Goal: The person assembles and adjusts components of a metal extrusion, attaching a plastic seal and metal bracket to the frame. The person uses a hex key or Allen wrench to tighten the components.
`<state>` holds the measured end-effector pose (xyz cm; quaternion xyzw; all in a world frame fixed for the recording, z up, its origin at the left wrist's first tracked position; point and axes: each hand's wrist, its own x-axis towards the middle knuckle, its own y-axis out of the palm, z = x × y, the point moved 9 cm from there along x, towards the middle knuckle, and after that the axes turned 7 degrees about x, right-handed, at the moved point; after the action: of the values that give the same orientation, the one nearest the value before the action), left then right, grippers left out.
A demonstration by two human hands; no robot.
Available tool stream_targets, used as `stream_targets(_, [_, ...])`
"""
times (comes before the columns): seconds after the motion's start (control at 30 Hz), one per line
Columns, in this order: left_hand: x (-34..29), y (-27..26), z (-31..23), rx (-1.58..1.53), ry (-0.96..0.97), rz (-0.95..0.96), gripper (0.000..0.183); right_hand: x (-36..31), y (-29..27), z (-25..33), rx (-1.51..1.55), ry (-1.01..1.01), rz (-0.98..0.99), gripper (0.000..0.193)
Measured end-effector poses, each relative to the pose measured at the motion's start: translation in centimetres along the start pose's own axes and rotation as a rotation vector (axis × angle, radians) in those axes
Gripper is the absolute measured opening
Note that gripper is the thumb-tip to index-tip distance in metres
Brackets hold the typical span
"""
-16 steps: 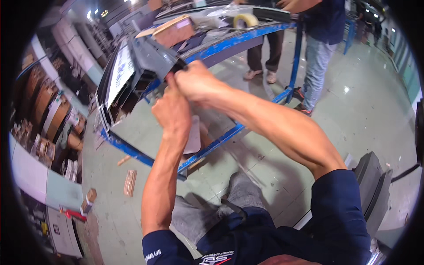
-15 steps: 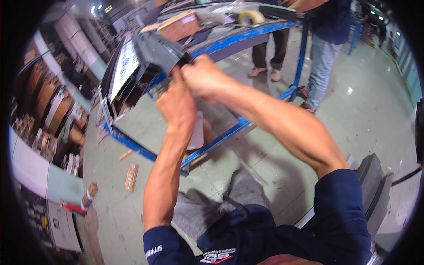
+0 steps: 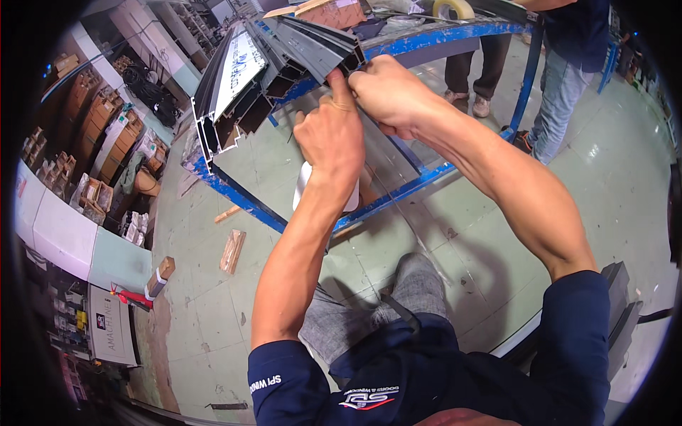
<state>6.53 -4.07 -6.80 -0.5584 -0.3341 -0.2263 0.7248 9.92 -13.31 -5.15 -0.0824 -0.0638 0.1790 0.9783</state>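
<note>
Dark grey hollow metal profiles (image 3: pixel 320 51) lie side by side on a blue metal rack, their cut ends toward me. My left hand (image 3: pixel 332 138) is just below the end of the rightmost profile, fingers curled in, one digit stretched up against that end. Close on its right, my right hand (image 3: pixel 389 92) is closed in a fist at the profile's corner. What either fist holds, if anything, is hidden by the fingers. A larger profile with a white printed film (image 3: pixel 238 67) lies left of these, its open chambers showing.
The blue rack (image 3: pixel 249 202) has a low frame around my working spot. On it sit a cardboard box (image 3: pixel 334 13) and a tape roll (image 3: pixel 453 8). A person (image 3: pixel 568 85) stands at the far right. Wood pieces (image 3: pixel 232 251) lie on the floor; shelves with boxes (image 3: pixel 99 149) line the left.
The view has shifted, so the rack, profiles and hands appear farther right and higher. Both hands stay together at the profile's end, the right one still closed.
</note>
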Motion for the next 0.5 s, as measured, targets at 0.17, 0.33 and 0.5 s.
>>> stream_targets(0.17, [0.03,0.94,0.09,-0.021,-0.001,0.03,0.055,-0.77,-0.21,-0.25,0.015,-0.003,0.018,0.036])
stream_targets(0.33, [-0.06,0.61,0.26,-0.078,0.006,-0.019,0.051,-0.71,0.0,-0.79,-0.032,0.017,0.004,0.035])
stream_targets(0.5, [-0.17,0.54,-0.41,-0.051,-0.018,0.018,0.054,-0.01,-0.66,-1.04,-0.036,-0.018,0.052,0.027])
